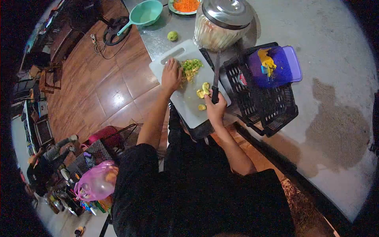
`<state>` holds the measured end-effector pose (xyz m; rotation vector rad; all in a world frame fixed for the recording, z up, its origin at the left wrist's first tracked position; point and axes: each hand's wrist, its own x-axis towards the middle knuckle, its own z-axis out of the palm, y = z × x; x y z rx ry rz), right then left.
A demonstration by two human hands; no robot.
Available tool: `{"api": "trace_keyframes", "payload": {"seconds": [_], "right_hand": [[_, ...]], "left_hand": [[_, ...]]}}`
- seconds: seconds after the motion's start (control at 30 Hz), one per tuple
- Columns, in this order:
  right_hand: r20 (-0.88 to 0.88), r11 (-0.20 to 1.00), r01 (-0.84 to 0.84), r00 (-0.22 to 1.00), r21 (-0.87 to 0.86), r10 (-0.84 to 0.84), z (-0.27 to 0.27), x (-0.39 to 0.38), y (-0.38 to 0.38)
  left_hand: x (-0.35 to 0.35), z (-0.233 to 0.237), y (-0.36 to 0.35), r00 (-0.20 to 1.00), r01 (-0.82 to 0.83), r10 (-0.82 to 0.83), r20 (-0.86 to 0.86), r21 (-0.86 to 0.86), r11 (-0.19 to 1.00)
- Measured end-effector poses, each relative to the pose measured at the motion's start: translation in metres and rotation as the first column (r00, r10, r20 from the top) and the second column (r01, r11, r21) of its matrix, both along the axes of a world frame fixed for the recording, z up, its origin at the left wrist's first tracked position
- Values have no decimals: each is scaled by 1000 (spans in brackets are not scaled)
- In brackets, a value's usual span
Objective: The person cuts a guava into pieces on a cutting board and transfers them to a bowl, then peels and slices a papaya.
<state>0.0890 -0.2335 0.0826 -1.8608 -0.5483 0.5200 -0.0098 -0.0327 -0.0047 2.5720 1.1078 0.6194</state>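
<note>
My left hand (172,75) rests on the white cutting board (189,103), fingers stretched out along the left edge of a pile of finely chopped green and yellowish pieces (191,69). Nothing shows in its grip. In my right hand (217,108) is a knife (216,79), held by its black handle with the blade pointing away from me. Close to those fingertips lie pale yellow-green chunks (203,90), and a smaller chunk (202,107) sits nearer to me on the board.
Behind the board are a round green fruit (172,36), a teal strainer (145,13), a plate of shredded orange food (186,5) and a lidded ribbed container (221,29). To the right, a black crate (272,112) carries a purple lid (292,65). A person (47,164) is far left.
</note>
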Motion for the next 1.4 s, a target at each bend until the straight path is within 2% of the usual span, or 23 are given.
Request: {"api": "trace_keyframes", "payload": {"seconds": [0.03,0.1,0.17,0.23,0.27,0.33,0.4,0.47,0.53,0.6,0.7,0.77,0.83,0.9,0.97,1.03,1.1,1.13,1.17,1.2,1.27,1.3,1.4], "right_hand": [[1,1000,-3,1000,5,3,-2,1,-4],[-64,998,-20,998,-65,16,-1,3,-13],[-39,998,-42,998,-56,40,5,2,-19],[-12,997,-63,998,-47,62,10,3,-24],[-21,996,-64,998,-55,62,12,3,-25],[-33,996,-69,997,-61,67,12,2,-29],[-43,990,-90,995,-109,86,10,3,-34],[-63,994,-77,995,-76,72,10,-1,-38],[-80,997,-62,995,-47,58,2,0,-44],[-14,996,-65,998,-56,65,-8,-3,-51],[-53,988,-102,994,-112,97,-11,-3,-57],[-63,989,-89,995,-116,83,-14,-4,-58],[-73,991,-76,995,-112,68,-12,-3,-56],[-66,992,-76,995,-97,70,-7,-1,-56],[-73,995,-69,995,-69,64,-3,1,-53],[-87,998,-59,995,-34,56,2,3,-50],[-246,996,-73,968,-50,59,7,5,-46],[-252,997,-68,966,-45,55,8,5,-43],[-332,998,-55,942,-23,44,9,4,-39],[-410,999,-40,911,-4,35,10,3,-37],[-481,997,-74,875,-17,57,32,2,-29],[-541,993,-115,837,-27,82,41,1,-25],[-550,989,-136,823,55,143,52,-5,-17]], "left_hand": [[0,2,-5,1000,-3,3,1,5,1000],[-1,3,-19,995,91,-78,70,-221,971],[-4,5,-25,989,141,-125,81,-231,963],[-7,19,-35,960,82,32,279,-387,919],[-7,21,-39,960,81,32,279,-384,920],[-10,26,-45,941,-59,108,322,-161,985],[-22,36,-60,942,-112,158,295,-169,979],[-36,37,-81,938,-165,209,275,-176,971],[-47,20,-103,935,-197,288,209,-369,908],[-45,10,-112,929,-196,287,235,-346,918],[-24,6,-112,895,-222,322,310,-317,922],[-1,22,-102,801,-221,465,376,-537,814],[19,8,-89,755,-207,499,425,-569,796],[34,10,-83,668,-116,447,595,-510,852],[38,23,-83,628,-168,506,591,-532,830],[26,40,-93,668,-200,537,515,-571,796],[13,52,-109,682,-193,519,515,-558,807],[4,57,-118,712,-63,490,503,-650,758],[-4,61,-127,739,62,459,492,-729,682],[-12,72,-135,746,58,455,486,-728,683],[-23,101,-148,780,157,471,412,-857,490],[-28,109,-152,782,149,472,408,-857,493],[-36,133,-154,791,151,461,402,-859,490]]}}
